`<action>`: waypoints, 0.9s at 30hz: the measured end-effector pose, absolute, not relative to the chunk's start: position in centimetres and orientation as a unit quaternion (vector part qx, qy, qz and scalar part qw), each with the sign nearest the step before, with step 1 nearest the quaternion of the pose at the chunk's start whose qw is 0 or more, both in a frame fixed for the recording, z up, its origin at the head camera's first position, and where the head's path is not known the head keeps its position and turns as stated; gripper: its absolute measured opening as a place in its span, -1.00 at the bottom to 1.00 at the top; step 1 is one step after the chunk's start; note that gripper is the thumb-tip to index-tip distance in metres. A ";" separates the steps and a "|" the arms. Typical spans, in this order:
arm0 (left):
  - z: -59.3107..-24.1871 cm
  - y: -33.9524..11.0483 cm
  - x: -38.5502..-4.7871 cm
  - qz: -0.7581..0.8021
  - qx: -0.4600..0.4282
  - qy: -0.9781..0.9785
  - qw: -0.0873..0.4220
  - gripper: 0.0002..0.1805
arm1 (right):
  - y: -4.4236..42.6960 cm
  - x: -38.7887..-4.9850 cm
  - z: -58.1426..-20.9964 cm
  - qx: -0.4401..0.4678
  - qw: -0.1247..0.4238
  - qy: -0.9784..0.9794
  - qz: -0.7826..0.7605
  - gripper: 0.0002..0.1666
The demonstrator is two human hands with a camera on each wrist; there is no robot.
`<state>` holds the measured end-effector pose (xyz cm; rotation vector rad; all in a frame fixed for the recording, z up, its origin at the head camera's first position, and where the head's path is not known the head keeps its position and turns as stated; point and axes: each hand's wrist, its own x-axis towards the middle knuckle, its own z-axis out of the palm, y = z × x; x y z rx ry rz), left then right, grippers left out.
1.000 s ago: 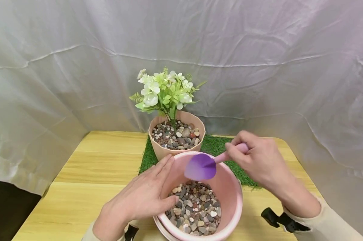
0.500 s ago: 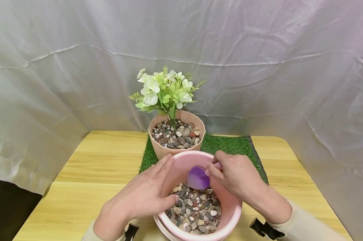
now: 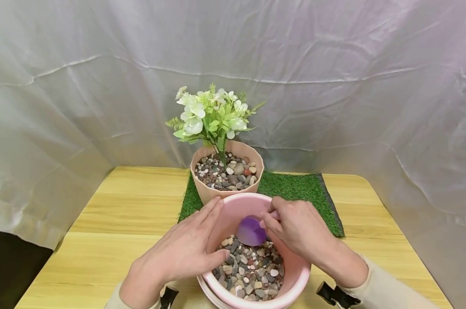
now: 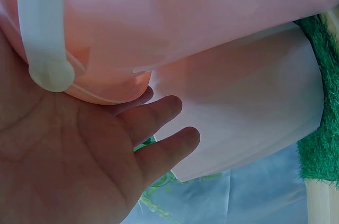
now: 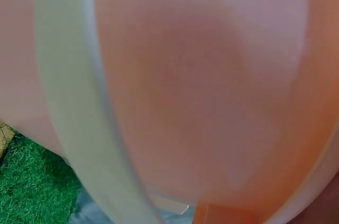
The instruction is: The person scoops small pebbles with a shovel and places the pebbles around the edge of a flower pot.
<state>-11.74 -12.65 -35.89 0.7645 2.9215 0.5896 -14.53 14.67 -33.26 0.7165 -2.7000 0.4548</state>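
Observation:
A pink bucket (image 3: 233, 215) with mixed pebbles (image 3: 252, 270) in its bottom stands at the front of the table. My left hand (image 3: 182, 244) rests on the bucket's left rim, fingers straight and thumb reaching over the inside. The left wrist view shows those fingers extended past the bucket's outer wall (image 4: 185, 12). In my right hand (image 3: 298, 225) I grip the handle of a small purple shovel (image 3: 252, 231); its blade is inside the bucket, low at the far wall, near the pebbles. In the right wrist view the bucket wall (image 5: 201, 102) hides that hand's fingers and the shovel.
Behind the bucket, a peach flowerpot (image 3: 205, 193) holds pebbles and a plant (image 3: 217, 116) with white flowers. It stands on a green artificial grass mat (image 3: 298, 189) on the wooden table (image 3: 132, 206). The bucket's white handle (image 4: 42, 23) hangs down outside. Grey cloth (image 3: 233, 51) surrounds the table.
My right hand has moved left and down, bringing the purple shovel from above the bucket's rim into the bucket, down near the pebbles. The left hand has stayed in place.

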 end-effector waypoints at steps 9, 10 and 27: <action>-35.9 -12.7 -11.8 0.191 0.249 0.949 0.032 0.15 | 14.1 -14.2 -33.5 0.255 0.151 -0.941 0.164 -0.80; -35.9 -12.7 -11.7 0.191 0.249 0.949 0.031 0.14 | 14.1 -14.1 -33.6 0.256 0.149 -0.941 0.166 -0.80; -35.9 -12.7 -11.7 0.196 0.248 0.948 0.039 0.14 | 14.1 -14.1 -34.1 0.279 0.111 -0.931 0.207 -0.82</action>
